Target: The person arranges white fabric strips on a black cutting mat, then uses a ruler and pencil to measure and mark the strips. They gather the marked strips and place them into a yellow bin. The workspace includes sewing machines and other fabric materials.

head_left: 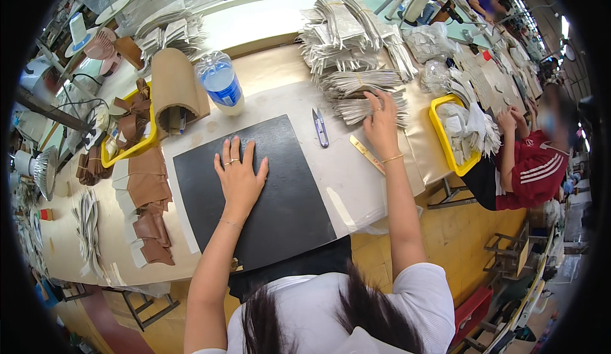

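My left hand lies flat, fingers spread, on a black mat in the middle of the work table. My right hand reaches forward and rests on a bundle of flat grey-white pieces, fingers on the stack; whether it grips a piece I cannot tell. More tied bundles of the same pieces are piled behind it. Small thread snips and a wooden ruler lie between my two hands.
A water bottle and a curved brown cardboard form stand at the back left. Brown leather pieces lie left of the mat beside a yellow tray. Another yellow tray sits right, where a person in red works.
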The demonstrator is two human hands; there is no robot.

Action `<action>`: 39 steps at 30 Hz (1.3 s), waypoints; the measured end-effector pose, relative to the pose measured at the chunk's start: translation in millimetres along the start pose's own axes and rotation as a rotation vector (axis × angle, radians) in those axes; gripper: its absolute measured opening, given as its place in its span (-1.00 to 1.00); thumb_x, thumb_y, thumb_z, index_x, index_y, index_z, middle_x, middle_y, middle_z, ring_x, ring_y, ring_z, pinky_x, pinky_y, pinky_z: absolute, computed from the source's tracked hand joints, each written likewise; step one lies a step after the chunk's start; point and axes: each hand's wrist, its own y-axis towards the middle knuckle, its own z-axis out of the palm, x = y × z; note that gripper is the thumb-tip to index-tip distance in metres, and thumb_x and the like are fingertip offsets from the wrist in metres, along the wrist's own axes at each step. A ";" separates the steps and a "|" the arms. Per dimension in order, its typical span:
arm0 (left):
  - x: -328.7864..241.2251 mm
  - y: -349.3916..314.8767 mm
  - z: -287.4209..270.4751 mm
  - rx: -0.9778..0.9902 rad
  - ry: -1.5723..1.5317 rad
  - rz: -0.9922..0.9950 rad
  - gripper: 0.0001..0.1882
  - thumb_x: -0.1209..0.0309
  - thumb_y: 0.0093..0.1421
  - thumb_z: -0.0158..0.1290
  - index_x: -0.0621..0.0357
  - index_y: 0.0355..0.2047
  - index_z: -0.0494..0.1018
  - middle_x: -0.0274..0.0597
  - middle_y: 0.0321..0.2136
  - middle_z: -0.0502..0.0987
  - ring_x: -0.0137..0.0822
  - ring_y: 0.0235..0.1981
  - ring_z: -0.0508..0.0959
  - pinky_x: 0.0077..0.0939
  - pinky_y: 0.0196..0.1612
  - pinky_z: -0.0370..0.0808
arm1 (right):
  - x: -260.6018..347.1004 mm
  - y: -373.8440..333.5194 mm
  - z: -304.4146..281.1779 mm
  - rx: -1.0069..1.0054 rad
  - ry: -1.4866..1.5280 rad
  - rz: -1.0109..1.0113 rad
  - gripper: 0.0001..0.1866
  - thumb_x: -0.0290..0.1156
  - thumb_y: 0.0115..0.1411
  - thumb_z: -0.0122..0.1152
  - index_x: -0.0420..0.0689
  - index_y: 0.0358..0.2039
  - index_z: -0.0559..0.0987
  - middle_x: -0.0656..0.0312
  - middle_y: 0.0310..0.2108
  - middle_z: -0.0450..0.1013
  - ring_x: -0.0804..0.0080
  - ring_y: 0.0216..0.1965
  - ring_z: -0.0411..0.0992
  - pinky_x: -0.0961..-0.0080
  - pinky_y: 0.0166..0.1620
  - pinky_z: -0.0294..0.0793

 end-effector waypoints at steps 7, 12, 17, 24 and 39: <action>-2.3 0.7 2.9 -0.007 -0.005 0.008 -0.47 0.05 0.26 0.06 0.04 0.15 0.43 0.03 0.26 0.30 0.00 0.36 0.16 0.17 0.34 0.00 | -10.6 -14.3 6.8 0.032 -0.002 0.132 -0.64 -0.49 0.07 0.32 -0.03 -0.09 0.52 0.20 -0.12 0.39 0.14 -0.04 0.36 0.16 0.04 0.33; -0.5 -0.1 1.4 0.003 0.002 0.000 -0.46 0.08 0.25 0.08 0.07 0.17 0.42 0.07 0.27 0.29 0.01 0.37 0.14 0.17 0.34 -0.01 | -0.7 -5.1 -10.5 0.093 -0.048 0.076 -0.71 -0.61 0.03 0.15 -0.02 -0.21 0.56 0.22 -0.21 0.42 0.17 -0.13 0.39 0.20 -0.04 0.34; -0.6 -1.4 1.0 -0.006 0.031 0.013 -0.47 0.10 0.25 0.08 0.09 0.15 0.42 0.10 0.26 0.28 0.04 0.37 0.14 0.19 0.34 0.00 | -30.7 48.4 -26.4 -0.124 0.052 0.067 -0.82 -0.54 0.06 0.15 -0.04 -0.31 0.61 0.18 -0.27 0.49 0.12 -0.20 0.41 0.15 -0.07 0.36; -5.9 3.4 1.3 -0.011 0.059 0.041 -0.46 0.11 0.22 0.09 0.12 0.13 0.44 0.13 0.24 0.30 0.10 0.34 0.15 0.22 0.31 0.02 | -145.2 156.4 44.2 -0.083 -0.202 0.204 -0.82 -0.46 0.15 0.12 -0.14 -0.28 0.64 0.04 -0.23 0.52 -0.02 -0.12 0.47 0.16 -0.05 0.48; -2.0 -9.9 -4.2 0.020 0.039 -0.051 -0.47 0.01 0.26 0.01 0.04 0.12 0.45 0.13 0.27 0.28 0.10 0.34 0.16 0.21 0.31 0.05 | -305.3 197.0 184.3 0.318 -0.208 0.372 -0.37 -0.03 0.02 0.35 -0.20 0.02 0.57 -0.22 -0.02 0.51 -0.19 0.00 0.48 0.08 0.07 0.49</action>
